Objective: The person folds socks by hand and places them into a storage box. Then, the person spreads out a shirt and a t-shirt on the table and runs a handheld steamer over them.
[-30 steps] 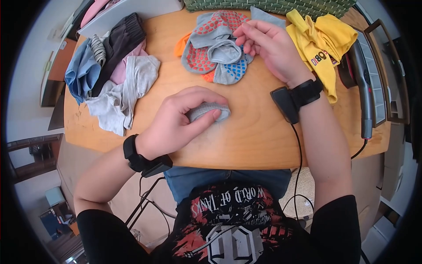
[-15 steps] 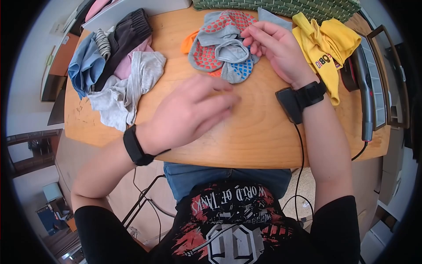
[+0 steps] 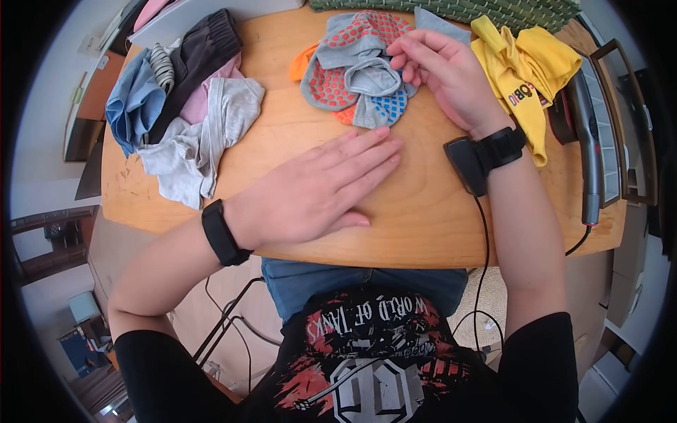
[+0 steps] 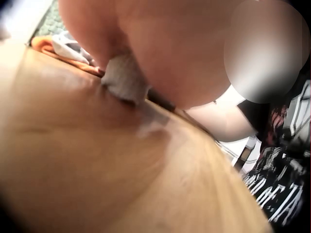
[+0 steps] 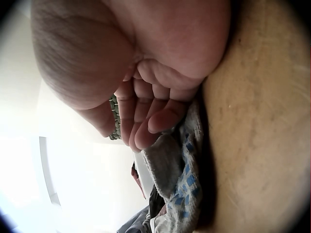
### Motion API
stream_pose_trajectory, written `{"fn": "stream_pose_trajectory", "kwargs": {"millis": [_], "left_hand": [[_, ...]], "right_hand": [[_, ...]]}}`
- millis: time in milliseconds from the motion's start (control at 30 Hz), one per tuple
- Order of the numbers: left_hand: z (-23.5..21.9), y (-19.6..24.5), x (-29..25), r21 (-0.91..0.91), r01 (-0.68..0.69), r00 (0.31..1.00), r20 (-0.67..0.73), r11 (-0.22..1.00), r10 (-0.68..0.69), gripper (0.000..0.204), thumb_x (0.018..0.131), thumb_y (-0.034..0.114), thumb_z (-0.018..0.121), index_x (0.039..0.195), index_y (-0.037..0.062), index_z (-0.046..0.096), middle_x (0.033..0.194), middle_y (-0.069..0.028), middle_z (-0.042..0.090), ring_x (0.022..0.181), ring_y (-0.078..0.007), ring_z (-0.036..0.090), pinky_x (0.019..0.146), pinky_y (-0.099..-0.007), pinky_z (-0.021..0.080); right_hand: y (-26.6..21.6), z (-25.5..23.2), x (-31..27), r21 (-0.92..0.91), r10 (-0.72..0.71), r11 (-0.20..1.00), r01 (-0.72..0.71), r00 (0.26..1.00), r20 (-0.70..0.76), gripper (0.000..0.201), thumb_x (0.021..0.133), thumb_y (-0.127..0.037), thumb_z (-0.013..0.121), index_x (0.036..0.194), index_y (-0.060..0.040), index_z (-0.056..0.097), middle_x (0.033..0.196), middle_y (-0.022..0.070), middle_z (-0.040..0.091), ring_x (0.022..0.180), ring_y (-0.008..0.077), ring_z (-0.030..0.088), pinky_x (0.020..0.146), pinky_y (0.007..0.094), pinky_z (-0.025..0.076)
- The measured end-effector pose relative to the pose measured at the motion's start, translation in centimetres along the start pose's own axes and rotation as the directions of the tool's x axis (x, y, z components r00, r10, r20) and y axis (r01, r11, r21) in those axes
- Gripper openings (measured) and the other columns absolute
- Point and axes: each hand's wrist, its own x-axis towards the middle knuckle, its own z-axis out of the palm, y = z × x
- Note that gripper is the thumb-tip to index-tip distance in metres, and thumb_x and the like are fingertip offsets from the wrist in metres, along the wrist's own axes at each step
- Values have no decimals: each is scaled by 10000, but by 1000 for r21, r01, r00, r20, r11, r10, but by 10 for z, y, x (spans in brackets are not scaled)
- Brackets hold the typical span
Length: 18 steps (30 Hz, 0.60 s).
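Palm down near the table's front edge, my left hand (image 3: 314, 187) has its fingers straight and pointing right. The left wrist view shows a grey cloth bundle (image 4: 124, 78) under that hand, against the table; the head view hides it. My right hand (image 3: 451, 84) rests on its side by a pile of grey socks (image 3: 374, 77) with red and blue dots. Its fingers are loosely bent and hold nothing. In the right wrist view, the fingers (image 5: 146, 114) lie beside a grey sock with blue squares (image 5: 187, 187); whether they touch it I cannot tell.
Several garments, among them a light grey one (image 3: 236, 106), lie in a heap at the left. A yellow garment (image 3: 525, 63) and a dark corded appliance (image 3: 589, 141) are at the right. A green woven basket (image 3: 451, 10) stands at the back.
My left hand has gone from gripping the small grey bundle to lying palm down, fingers straight, the bundle covered in the head view. My right hand has barely moved.
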Motion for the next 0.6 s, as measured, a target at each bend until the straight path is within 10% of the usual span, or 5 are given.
{"fn": "stream_pose_trajectory", "kwargs": {"millis": [400,600], "left_hand": [[-12,-7,-3,-186,-4,1000,26,983,9,779,972,411,612,1555,-15,320,1619,-226,292,1511,-408,260,1219,-464,264],[-41,-8,-26,-286,209,962,-108,935,-249,610,880,244,774,1388,15,527,1375,-160,573,1282,-324,551,1074,-427,441]], "right_hand": [[0,-2,0,22,3,1000,-3,1000,-12,246,1035,-229,601,1092,-13,704,929,24,706,783,43,588,704,188,465],[0,-2,0,32,-1,999,1,1000,-10,239,1041,-231,592,1096,-24,698,927,13,694,784,44,578,721,192,461]]}}
